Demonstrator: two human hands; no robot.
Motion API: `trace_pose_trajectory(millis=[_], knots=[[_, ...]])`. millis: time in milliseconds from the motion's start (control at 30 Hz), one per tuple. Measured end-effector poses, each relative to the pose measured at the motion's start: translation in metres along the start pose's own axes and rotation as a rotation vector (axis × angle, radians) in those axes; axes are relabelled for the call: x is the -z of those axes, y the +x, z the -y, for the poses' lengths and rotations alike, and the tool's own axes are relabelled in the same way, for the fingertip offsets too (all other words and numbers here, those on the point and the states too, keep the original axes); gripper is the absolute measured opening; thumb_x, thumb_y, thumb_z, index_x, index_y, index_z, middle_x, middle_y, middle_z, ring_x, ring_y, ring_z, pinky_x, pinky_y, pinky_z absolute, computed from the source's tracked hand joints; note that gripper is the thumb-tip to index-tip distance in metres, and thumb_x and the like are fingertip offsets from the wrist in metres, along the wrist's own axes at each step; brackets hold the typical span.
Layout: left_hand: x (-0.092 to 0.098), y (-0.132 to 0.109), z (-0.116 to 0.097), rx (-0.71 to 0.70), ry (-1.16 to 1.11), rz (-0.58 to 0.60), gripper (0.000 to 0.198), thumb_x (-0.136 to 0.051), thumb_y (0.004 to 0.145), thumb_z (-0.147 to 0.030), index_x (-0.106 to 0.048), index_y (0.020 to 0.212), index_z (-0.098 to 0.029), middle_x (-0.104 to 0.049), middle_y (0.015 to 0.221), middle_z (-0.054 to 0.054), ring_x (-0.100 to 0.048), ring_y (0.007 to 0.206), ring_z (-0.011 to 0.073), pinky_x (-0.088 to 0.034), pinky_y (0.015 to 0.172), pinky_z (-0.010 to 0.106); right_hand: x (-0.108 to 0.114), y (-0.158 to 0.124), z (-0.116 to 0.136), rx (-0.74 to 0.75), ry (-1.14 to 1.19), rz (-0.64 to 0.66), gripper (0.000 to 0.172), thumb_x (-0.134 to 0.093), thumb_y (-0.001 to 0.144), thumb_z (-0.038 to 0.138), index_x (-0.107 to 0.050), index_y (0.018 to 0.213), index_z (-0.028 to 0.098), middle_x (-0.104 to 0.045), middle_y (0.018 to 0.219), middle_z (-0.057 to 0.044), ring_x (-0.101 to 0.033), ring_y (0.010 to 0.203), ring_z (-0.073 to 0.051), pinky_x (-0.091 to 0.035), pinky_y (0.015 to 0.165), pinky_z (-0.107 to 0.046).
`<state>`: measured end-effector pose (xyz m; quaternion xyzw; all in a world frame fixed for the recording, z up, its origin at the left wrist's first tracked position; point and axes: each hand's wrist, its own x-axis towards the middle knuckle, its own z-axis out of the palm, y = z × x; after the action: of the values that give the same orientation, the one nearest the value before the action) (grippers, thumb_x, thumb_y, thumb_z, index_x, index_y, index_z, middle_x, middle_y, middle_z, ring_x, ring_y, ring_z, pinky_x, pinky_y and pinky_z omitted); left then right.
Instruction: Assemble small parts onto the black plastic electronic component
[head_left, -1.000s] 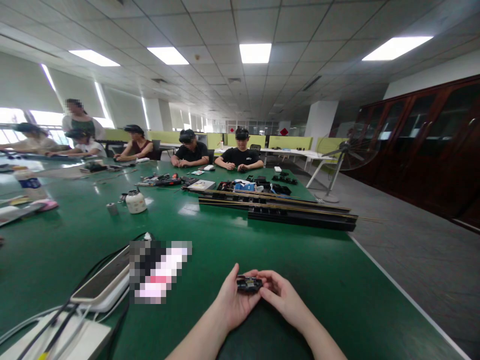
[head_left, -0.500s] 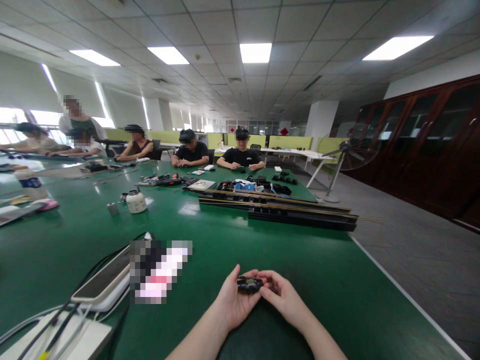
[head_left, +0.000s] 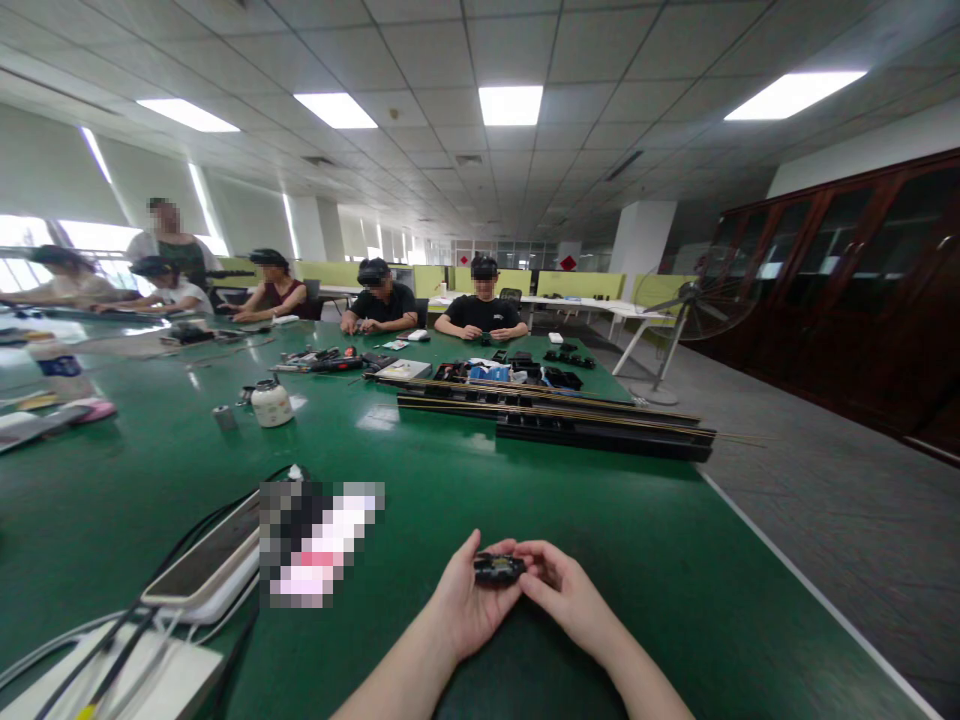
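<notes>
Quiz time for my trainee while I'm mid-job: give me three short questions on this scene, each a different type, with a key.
1. What lies in the left hand?
A) a phone
B) a small black part
C) a bundle of thin rods

2. True or false: the right hand is raised well away from that part.

3. Fill in: just left of the white jar in the picture is a small ____ cylinder.

Key: 1. B. 2. False; its fingers are at the part's right end. 3. grey.
</notes>
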<state>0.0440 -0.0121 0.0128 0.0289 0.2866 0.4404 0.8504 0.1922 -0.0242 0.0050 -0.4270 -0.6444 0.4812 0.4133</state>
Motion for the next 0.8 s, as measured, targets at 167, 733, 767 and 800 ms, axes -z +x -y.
trace_pose_trajectory(millis=[167,733,767,800], knots=[[-0.0002,-0.0003,0.0,0.001,0.007,0.001,0.035,-0.035,0.089,-0.038,-0.052,0.088,-0.007,-0.061,0.081,0.015,-0.064,0.072,0.0209,-0.053,0.061,0.029,0.0002,-0.0001,0.0004,0.003,-0.013,0.001,0.028,-0.059,0.075,0.029,-0.057,0.101,0.019,-0.065,0.098,-0.007,-0.061,0.09,-0.02,-0.045,0.085,-0.038],[0.0026,0.0017,-0.0003,0.036,0.001,0.051,0.039,-0.037,0.088,-0.043,-0.054,0.084,-0.009,-0.061,0.079,0.014,-0.063,0.071,0.0209,-0.05,0.063,0.029,-0.0008,-0.0005,0.0013,0.003,-0.038,0.002,0.027,-0.057,0.072,0.02,-0.057,0.099,0.019,-0.065,0.096,-0.005,-0.06,0.089,-0.02,-0.044,0.086,-0.038],[0.0025,0.0017,-0.0001,0.036,-0.001,0.052,0.04,-0.037,0.087,-0.044,-0.054,0.084,-0.009,-0.061,0.079,0.014,-0.063,0.071,0.021,-0.05,0.063,0.029,-0.001,-0.0004,0.0015,-0.002,-0.038,-0.002,0.027,-0.057,0.072,0.019,-0.057,0.098,0.019,-0.065,0.096,-0.005,-0.06,0.09,-0.02,-0.044,0.086,-0.038],[0.0024,0.0016,0.0,0.037,0.0,0.052,0.04,-0.037,0.087,-0.045,-0.055,0.084,-0.009,-0.061,0.079,0.013,-0.063,0.071,0.0213,-0.05,0.064,0.03,-0.0012,-0.0002,0.0017,-0.007,-0.038,-0.006,0.027,-0.058,0.071,0.019,-0.057,0.098,0.019,-0.065,0.095,-0.005,-0.06,0.09,-0.021,-0.044,0.086,-0.038]])
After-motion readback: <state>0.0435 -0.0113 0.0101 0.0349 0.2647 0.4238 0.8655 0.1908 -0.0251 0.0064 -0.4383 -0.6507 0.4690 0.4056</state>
